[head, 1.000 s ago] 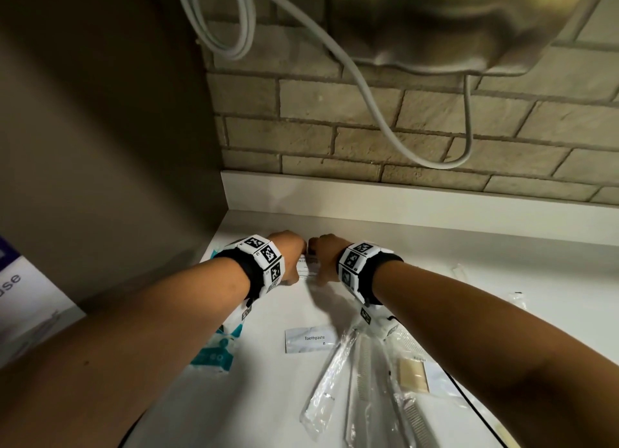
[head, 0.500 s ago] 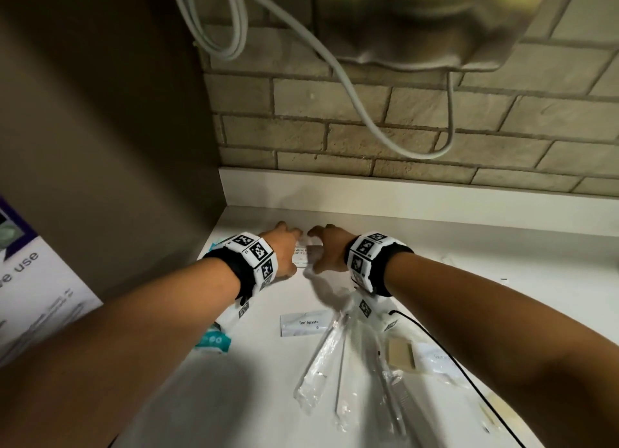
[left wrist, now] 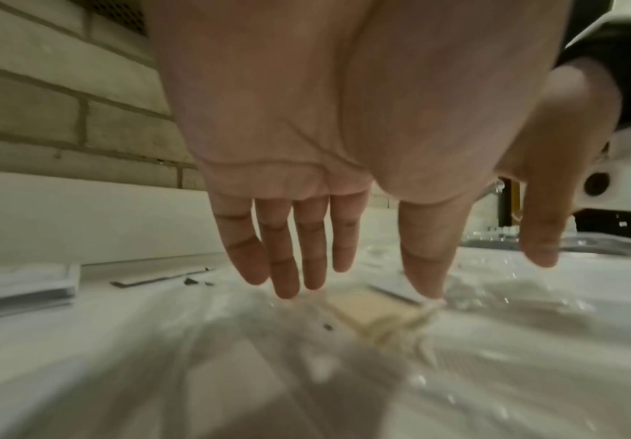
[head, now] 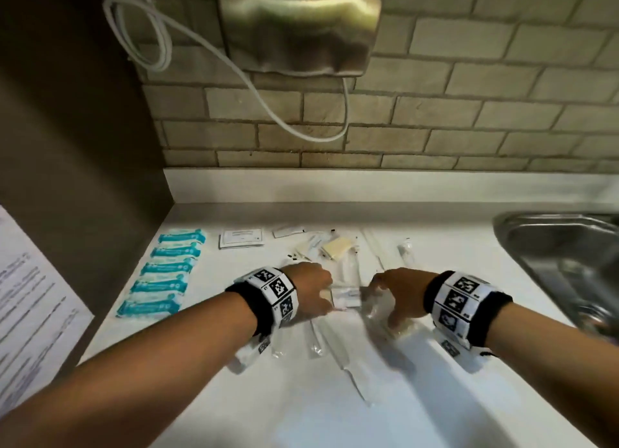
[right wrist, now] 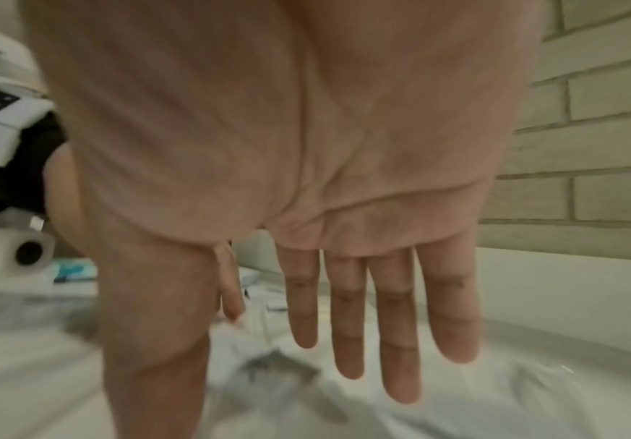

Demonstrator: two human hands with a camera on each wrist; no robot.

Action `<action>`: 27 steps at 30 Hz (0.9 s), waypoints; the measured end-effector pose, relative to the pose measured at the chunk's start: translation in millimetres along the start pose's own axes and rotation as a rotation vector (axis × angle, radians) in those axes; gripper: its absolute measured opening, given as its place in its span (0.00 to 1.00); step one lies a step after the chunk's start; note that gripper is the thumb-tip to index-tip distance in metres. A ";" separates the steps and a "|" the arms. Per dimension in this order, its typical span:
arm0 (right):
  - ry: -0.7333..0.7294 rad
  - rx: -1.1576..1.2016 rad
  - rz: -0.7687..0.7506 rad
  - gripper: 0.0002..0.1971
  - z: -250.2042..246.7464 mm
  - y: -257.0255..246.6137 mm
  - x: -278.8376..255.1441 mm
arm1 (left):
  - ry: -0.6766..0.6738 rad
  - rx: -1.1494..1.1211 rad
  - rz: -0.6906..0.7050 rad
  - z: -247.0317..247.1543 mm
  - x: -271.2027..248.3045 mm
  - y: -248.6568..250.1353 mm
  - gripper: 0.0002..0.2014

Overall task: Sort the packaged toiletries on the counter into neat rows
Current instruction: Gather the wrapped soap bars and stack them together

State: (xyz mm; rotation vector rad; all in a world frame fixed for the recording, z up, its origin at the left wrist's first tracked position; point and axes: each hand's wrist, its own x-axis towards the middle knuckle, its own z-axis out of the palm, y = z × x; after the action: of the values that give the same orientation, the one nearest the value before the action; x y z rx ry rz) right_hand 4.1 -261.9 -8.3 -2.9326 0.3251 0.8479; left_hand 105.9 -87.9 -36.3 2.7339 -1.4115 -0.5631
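Both my hands hover over a loose pile of clear-wrapped toiletries [head: 348,354] in the middle of the white counter [head: 452,246]. My left hand [head: 313,290] has straight fingers [left wrist: 287,255] pointing down at a beige wrapped item [left wrist: 373,310], holding nothing. My right hand [head: 398,297] also has straight fingers [right wrist: 392,326] above crinkled clear wrappers [right wrist: 279,368]. A small white packet [head: 346,297] lies between the hands. Several teal packets [head: 164,273] form a column at the left. A stack of white sachets [head: 241,238] lies at the back.
A steel sink [head: 562,263] is set into the counter at the right. A metal box [head: 298,25] with a looping white cable [head: 268,112] hangs on the brick wall. A dark side wall with a printed sheet [head: 30,297] bounds the left.
Both hands have drawn back from the white sachet at the back of the counter to the pile in the middle. The head view has shifted right, showing the sink.
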 end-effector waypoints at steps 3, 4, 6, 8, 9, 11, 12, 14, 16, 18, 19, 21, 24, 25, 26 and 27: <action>-0.002 -0.022 -0.026 0.33 23.6 14.1 -11.0 | -0.017 0.065 -0.052 6.4 8.8 7.5 0.22; 0.012 -0.032 -0.033 0.32 29.5 16.8 -11.9 | 0.001 0.066 -0.067 6.4 11.4 8.4 0.22; 0.045 -0.033 -0.035 0.30 35.5 20.1 -14.2 | 0.024 0.068 -0.106 4.6 15.5 11.4 0.21; 0.035 -0.036 -0.040 0.25 33.9 21.2 -17.5 | 0.042 0.057 -0.143 5.7 19.8 13.6 0.19; 0.024 -0.046 -0.052 0.22 31.7 20.8 -19.5 | 0.043 0.048 -0.165 5.9 21.2 14.4 0.18; 0.014 -0.078 -0.080 0.16 28.5 22.0 -22.9 | 0.044 0.015 -0.206 8.3 24.9 17.0 0.20; 0.024 -0.093 -0.092 0.11 28.3 24.5 -24.2 | 0.057 -0.003 -0.222 9.7 26.3 18.8 0.23; 0.052 -0.082 -0.106 0.09 29.8 28.7 -22.9 | 0.076 -0.006 -0.255 10.5 26.8 21.4 0.25; 0.054 -0.037 -0.107 0.16 30.1 33.8 -22.0 | 0.092 -0.018 -0.276 8.3 26.3 26.2 0.20; 0.043 -0.004 -0.119 0.19 29.3 37.7 -21.1 | 0.146 -0.089 -0.286 3.2 23.6 28.6 0.12; 0.039 -0.006 -0.132 0.20 28.8 39.5 -20.3 | 0.177 -0.152 -0.281 0.6 22.5 28.6 0.12; 0.048 0.010 -0.187 0.22 26.1 40.7 -19.9 | 0.244 -0.333 -0.270 -3.8 21.2 30.1 0.09; 0.126 0.137 -0.312 0.22 15.7 34.3 -18.8 | 0.283 -0.705 -0.276 -7.0 15.5 36.2 0.17; 0.161 0.191 -0.358 0.21 10.2 30.7 -17.6 | 0.277 -0.786 -0.278 -6.9 14.0 39.2 0.20; 0.196 0.248 -0.400 0.21 4.8 27.4 -14.7 | 0.292 -0.836 -0.266 -6.4 13.6 41.1 0.22; 0.236 0.297 -0.439 0.20 -0.9 24.4 -10.3 | 0.317 -0.832 -0.255 -5.7 13.8 42.8 0.22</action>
State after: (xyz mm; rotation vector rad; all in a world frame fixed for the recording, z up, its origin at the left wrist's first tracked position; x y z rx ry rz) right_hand -9.4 -284.0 -2.2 -2.6657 -0.1672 0.3592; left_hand 81.4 -125.1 -27.7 2.1775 -0.5627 -0.5286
